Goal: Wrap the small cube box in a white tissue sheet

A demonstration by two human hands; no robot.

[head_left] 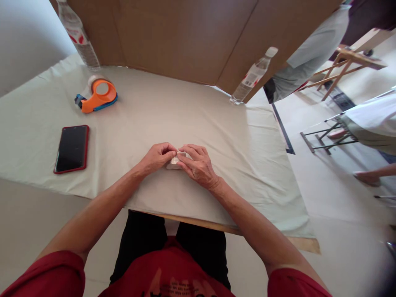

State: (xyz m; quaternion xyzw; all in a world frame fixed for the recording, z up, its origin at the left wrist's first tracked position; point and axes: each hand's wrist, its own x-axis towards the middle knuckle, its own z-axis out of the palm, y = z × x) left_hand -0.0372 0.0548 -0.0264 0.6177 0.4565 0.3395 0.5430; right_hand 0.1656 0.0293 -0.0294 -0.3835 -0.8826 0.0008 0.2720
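Note:
A small whitish boxy object [173,164] rests on the cloth near the table's front edge, between my two hands. Thumb and index finger of my left hand [158,157] are pinched together at its upper left side. My right hand [198,164] curls over it from the right, with thumb and fingers closed on it. The fingertips of both hands nearly meet above the object and cover much of it, so its exact kind does not show.
A phone [72,149] and an orange tape dispenser [100,95] lie to the left. Water bottles stand at back left [81,39] and back right [252,78], against a cardboard panel [173,39]. Other people sit beyond the cloth-covered table [247,165] on the right.

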